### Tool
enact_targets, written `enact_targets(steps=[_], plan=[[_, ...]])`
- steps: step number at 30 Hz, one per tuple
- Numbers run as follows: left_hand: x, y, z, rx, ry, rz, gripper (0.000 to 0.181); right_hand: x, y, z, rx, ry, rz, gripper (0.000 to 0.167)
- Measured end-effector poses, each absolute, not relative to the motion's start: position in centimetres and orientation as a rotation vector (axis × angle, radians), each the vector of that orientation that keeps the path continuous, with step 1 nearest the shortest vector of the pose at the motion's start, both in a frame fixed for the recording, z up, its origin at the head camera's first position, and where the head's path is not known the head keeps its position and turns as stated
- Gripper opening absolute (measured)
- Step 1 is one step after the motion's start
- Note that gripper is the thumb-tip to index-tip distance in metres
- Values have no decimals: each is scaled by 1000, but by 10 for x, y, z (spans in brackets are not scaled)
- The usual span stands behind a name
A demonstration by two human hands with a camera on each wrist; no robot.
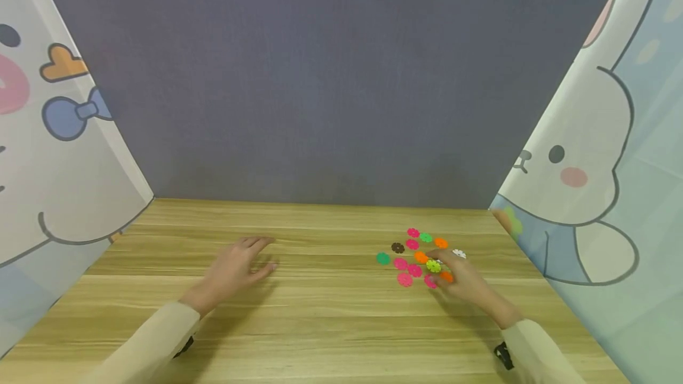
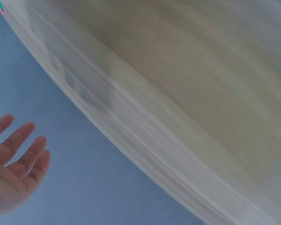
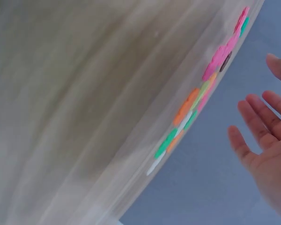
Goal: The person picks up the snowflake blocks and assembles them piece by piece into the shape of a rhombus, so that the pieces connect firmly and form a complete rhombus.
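Note:
Several small flower-shaped discs lie in a loose cluster on the right half of the wooden table (image 1: 320,325). Among them are a yellow-green disc (image 1: 433,266), a brown disc (image 1: 397,248), a dark green disc (image 1: 383,258), a pink disc (image 1: 405,280) and a white disc (image 1: 459,253). Over the cluster's right side hovers my right hand (image 1: 464,280), thumb and fingers apart; the right wrist view shows nothing in its relaxed fingers (image 3: 253,117). My left hand (image 1: 232,268) is held above the table's left half, empty, its fingers (image 2: 30,154) loosely spread. Some discs are partly hidden by the right hand.
A dark grey panel (image 1: 320,88) rises behind the table's back edge. Cloths printed with cartoon animals hang at both sides, the left cloth (image 1: 80,194) and the right cloth (image 1: 587,105). Black straps show under both sleeves.

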State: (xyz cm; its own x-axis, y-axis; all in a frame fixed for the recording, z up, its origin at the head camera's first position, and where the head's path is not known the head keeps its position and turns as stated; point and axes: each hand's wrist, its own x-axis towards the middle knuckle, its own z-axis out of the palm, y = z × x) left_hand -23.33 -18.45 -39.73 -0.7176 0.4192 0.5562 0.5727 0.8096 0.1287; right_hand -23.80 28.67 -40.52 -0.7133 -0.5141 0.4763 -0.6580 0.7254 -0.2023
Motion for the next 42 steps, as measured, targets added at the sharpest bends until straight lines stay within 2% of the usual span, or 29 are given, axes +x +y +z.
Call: enact_targets(steps=[14,21,32,42], plan=[[-246,-134,-399,-842,-2526,-471,46,-241,266,-406,1059,-2662,662,34],[-251,-107,-396,-933,-2579,-486,46,-242,257,-405,1091,-2740,690,36],[-260,-62,-393,-1075,-2651,-553,43,-245,247,-403,1010,-2874,610,36],[-272,-21,-390,-1070,-2718,-599,42,-249,244,-406,1021,-2879,568,30]])
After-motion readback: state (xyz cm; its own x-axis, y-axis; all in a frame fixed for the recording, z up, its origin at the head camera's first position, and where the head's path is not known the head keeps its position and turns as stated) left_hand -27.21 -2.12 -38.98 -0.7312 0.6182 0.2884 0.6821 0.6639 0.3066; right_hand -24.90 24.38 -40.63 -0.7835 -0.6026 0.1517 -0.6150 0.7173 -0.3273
